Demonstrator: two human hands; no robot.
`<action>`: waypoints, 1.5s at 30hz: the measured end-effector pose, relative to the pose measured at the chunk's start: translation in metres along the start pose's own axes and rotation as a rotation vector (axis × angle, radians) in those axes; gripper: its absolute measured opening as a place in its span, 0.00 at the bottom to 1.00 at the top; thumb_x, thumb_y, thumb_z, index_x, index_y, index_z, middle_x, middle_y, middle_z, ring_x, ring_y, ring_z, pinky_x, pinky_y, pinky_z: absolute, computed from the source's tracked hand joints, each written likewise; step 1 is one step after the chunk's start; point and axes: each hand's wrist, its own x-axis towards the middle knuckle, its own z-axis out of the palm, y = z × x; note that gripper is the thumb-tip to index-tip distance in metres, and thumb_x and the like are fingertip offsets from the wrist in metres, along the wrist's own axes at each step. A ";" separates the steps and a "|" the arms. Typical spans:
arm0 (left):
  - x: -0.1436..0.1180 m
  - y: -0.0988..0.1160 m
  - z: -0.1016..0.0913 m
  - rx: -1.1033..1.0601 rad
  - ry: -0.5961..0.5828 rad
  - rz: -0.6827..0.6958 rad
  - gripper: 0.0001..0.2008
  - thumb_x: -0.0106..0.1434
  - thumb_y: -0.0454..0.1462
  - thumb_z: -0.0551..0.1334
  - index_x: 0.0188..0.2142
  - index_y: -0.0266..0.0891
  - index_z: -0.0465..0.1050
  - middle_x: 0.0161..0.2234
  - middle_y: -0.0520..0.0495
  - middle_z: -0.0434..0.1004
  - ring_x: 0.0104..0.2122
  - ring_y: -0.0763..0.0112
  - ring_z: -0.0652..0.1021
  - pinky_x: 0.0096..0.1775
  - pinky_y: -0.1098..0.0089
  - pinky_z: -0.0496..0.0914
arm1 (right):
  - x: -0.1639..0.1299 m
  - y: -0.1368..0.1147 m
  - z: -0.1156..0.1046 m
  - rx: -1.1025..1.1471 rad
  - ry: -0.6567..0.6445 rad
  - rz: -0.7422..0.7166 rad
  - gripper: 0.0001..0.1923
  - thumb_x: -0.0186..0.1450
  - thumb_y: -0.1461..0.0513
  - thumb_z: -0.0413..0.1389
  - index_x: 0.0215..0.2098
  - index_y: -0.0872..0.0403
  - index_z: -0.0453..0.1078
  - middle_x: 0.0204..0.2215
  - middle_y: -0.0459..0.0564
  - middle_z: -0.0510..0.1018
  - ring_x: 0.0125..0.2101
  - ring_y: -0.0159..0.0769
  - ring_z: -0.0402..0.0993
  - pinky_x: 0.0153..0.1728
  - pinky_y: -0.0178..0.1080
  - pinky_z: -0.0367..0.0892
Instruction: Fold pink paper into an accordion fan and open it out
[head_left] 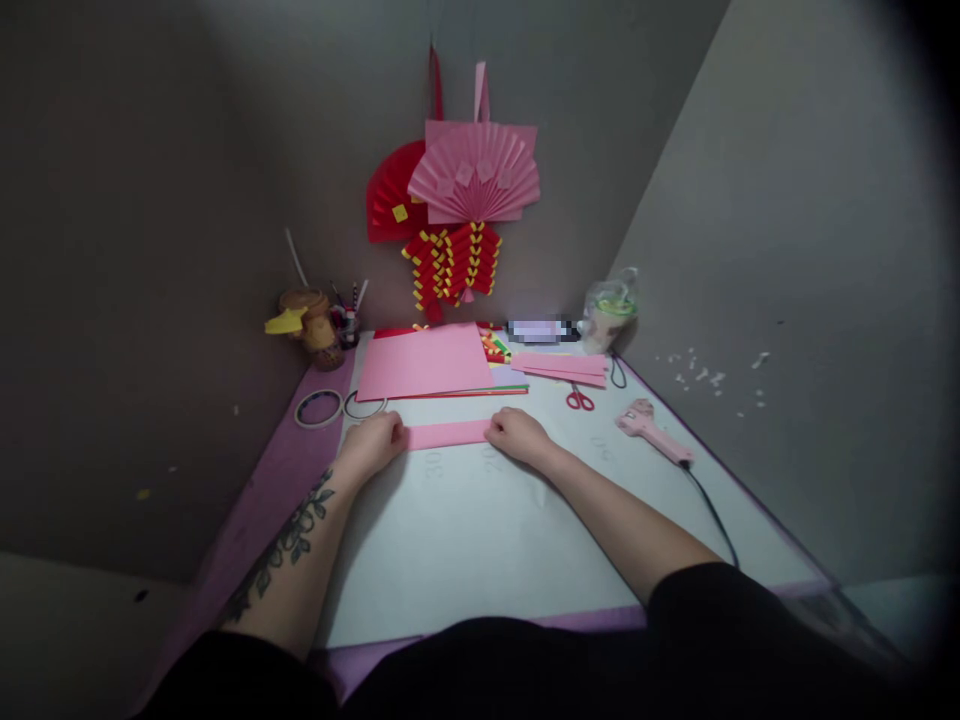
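A narrow folded strip of pink paper [448, 434] lies flat on the white mat [465, 540], running left to right. My left hand [373, 441] presses on its left end with curled fingers. My right hand [517, 433] presses on its right end in the same way. Both forearms reach forward over the mat.
A stack of pink and red paper sheets [425, 362] lies behind the strip, more pink strips [564, 367] to the right. Red scissors [580, 400], a pink glue gun [652, 430] with cord, two tape rolls [319, 408], a pen cup [347, 326]. Paper fans [472, 175] hang on the wall.
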 end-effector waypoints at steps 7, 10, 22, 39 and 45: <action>-0.002 0.018 0.009 0.033 -0.050 0.377 0.20 0.64 0.32 0.50 0.50 0.55 0.70 0.37 0.48 0.73 0.40 0.64 0.70 0.41 0.65 0.58 | -0.002 -0.004 -0.003 -0.034 -0.027 0.026 0.15 0.64 0.58 0.47 0.33 0.56 0.73 0.36 0.52 0.75 0.36 0.36 0.68 0.32 0.34 0.55; -0.001 0.020 0.010 0.096 -0.066 0.393 0.21 0.66 0.34 0.50 0.51 0.61 0.68 0.35 0.48 0.73 0.40 0.63 0.69 0.40 0.65 0.56 | -0.002 -0.002 -0.005 -0.063 -0.039 0.039 0.16 0.65 0.58 0.46 0.34 0.56 0.74 0.37 0.53 0.76 0.38 0.37 0.69 0.33 0.34 0.57; -0.001 0.020 0.011 0.225 -0.079 0.427 0.24 0.68 0.34 0.46 0.56 0.67 0.59 0.37 0.47 0.71 0.38 0.63 0.68 0.37 0.65 0.54 | -0.002 -0.003 -0.009 -0.168 -0.113 0.078 0.19 0.67 0.57 0.43 0.43 0.59 0.72 0.42 0.59 0.74 0.43 0.44 0.69 0.39 0.38 0.61; -0.004 0.036 0.014 0.409 -0.015 0.466 0.26 0.67 0.33 0.47 0.60 0.64 0.51 0.38 0.44 0.72 0.37 0.60 0.70 0.43 0.54 0.57 | -0.036 -0.047 0.004 -0.106 0.111 -0.234 0.23 0.68 0.57 0.44 0.59 0.57 0.59 0.60 0.58 0.61 0.59 0.45 0.53 0.56 0.47 0.49; -0.004 0.033 0.012 0.351 -0.046 0.443 0.26 0.67 0.33 0.46 0.60 0.64 0.53 0.39 0.44 0.71 0.39 0.60 0.70 0.47 0.51 0.56 | -0.041 -0.049 0.007 -0.164 -0.154 -0.199 0.29 0.67 0.57 0.43 0.63 0.64 0.51 0.63 0.62 0.53 0.63 0.47 0.46 0.58 0.49 0.46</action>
